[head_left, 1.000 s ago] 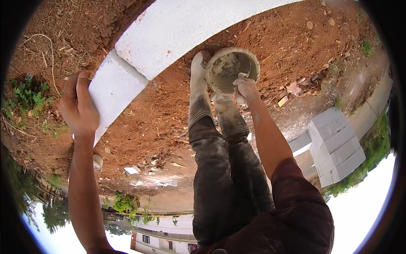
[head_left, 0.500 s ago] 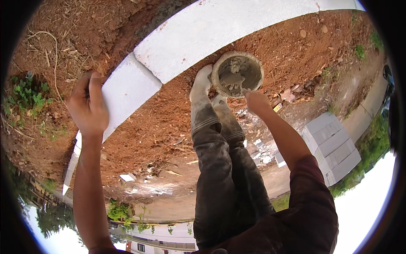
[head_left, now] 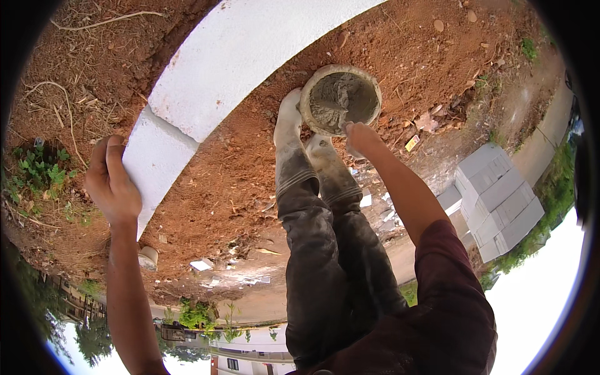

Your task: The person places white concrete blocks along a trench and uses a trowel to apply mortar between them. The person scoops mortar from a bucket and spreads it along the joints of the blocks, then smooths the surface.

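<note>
My left hand (head_left: 114, 181) is closed on the edge of a white block (head_left: 157, 156), its fingers curled at the outer side. A narrow joint separates this block from a longer white block (head_left: 234, 62) in the same low row. My right hand (head_left: 362, 139) is closed round the handle of a trowel (head_left: 343, 115), whose mortar-coated blade is partly sunk in the bucket. Wet grey mortar (head_left: 359, 94) lies in that round bucket (head_left: 305, 103), which stands on the soil by my boots.
My pale boots (head_left: 289, 125) stand close beside the bucket. Stacked light grey blocks (head_left: 500, 200) are at the right, with white fragments (head_left: 201, 265) scattered over the red soil (head_left: 231, 181). A green plant (head_left: 47, 169) grows left of my left hand.
The view has shifted, so the block row sits lower and farther left. My right hand has worked the trowel within the mortar, while my left hand stays at the block's edge.
</note>
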Tool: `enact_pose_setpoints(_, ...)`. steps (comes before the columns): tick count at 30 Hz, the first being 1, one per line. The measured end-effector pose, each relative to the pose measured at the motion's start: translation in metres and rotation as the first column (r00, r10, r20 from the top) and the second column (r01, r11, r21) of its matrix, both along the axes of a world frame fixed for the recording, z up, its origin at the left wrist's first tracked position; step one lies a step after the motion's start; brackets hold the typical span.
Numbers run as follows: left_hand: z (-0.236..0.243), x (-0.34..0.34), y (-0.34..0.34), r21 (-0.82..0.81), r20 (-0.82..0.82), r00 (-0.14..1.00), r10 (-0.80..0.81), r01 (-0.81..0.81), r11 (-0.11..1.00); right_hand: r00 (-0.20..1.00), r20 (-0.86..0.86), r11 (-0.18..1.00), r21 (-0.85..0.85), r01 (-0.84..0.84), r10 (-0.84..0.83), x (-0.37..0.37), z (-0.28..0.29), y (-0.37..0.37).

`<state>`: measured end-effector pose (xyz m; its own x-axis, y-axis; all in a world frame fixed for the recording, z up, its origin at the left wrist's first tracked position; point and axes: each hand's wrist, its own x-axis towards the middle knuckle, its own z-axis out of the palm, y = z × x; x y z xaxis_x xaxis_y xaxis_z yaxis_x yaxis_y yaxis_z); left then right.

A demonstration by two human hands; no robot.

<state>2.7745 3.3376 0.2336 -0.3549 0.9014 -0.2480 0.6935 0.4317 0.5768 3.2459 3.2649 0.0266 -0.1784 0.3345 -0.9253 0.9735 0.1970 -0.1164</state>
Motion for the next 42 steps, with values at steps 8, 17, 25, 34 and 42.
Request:
enact_pose_setpoints(8,0.003,0.004,0.002,0.021,0.018,1.0,-0.005,0.004,1.0,0.829,0.102,0.829,0.182,0.529,-0.551,0.054,0.028,-0.011)
enact_pose_setpoints(17,0.008,-0.002,0.002,-0.057,0.071,0.997,-0.014,0.018,0.998,0.727,0.229,0.762,0.162,0.627,-0.647,0.017,0.011,-0.026)
enact_pose_setpoints(25,0.0,-0.011,0.002,-0.128,0.06,0.997,-0.053,0.06,0.99,0.301,0.037,0.302,0.023,0.953,-0.953,0.003,-0.048,-0.093)
enact_pose_setpoints(34,-0.007,-0.054,-0.019,-0.09,-0.589,0.472,-0.656,0.768,0.634,0.36,0.155,0.383,0.163,0.909,-0.92,-0.006,-0.088,-0.086)
enact_pose_setpoints(42,0.0,-0.054,-0.025,-0.212,-0.633,0.385,-0.671,0.748,0.629,0.2,0.0,0.196,0.2,0.96,-0.98,-0.033,-0.081,-0.088)
